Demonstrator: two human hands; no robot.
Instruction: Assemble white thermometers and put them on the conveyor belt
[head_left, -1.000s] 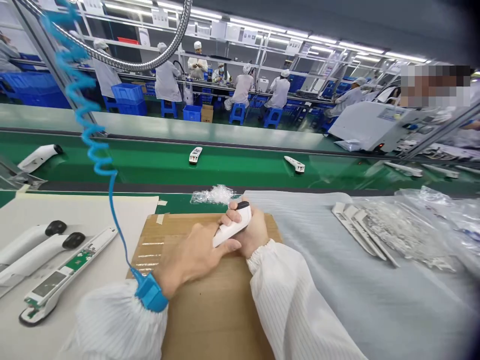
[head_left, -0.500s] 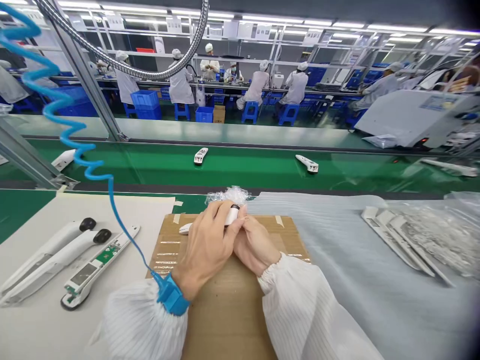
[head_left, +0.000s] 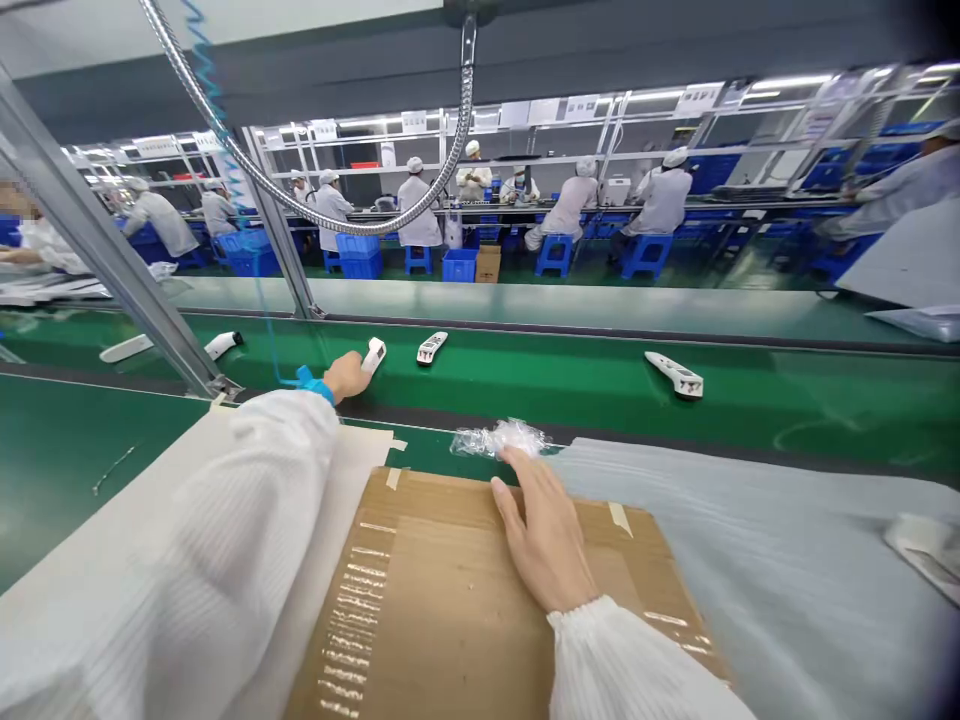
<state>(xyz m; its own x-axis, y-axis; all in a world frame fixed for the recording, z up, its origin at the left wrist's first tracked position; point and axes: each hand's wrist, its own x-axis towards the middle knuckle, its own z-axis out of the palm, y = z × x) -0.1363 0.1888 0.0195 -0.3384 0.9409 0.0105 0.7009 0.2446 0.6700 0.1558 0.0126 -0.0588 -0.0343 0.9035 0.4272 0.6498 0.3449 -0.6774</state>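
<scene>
My left hand (head_left: 346,375) reaches far forward over the green conveyor belt (head_left: 570,375) and is closed round a white handheld device (head_left: 373,355), held just above or on the belt. A blue wrist strap (head_left: 313,381) with a coiled cord sits at that wrist. My right hand (head_left: 544,535) lies flat and open on a brown cardboard sheet (head_left: 442,610), fingertips touching a crumpled clear plastic wrap (head_left: 499,438) at the sheet's far edge.
Other white devices lie on the belt: one (head_left: 431,347) just right of my left hand, one (head_left: 675,373) further right, one (head_left: 223,344) to the left. Grey foam sheet (head_left: 787,570) covers the bench at right. A slanted metal post (head_left: 112,260) stands left. Workers in white sit beyond.
Both hands held the white device over the cardboard; now my left hand has carried it forward to the conveyor belt, and my right hand has let go and rests flat on the cardboard. View tilted up.
</scene>
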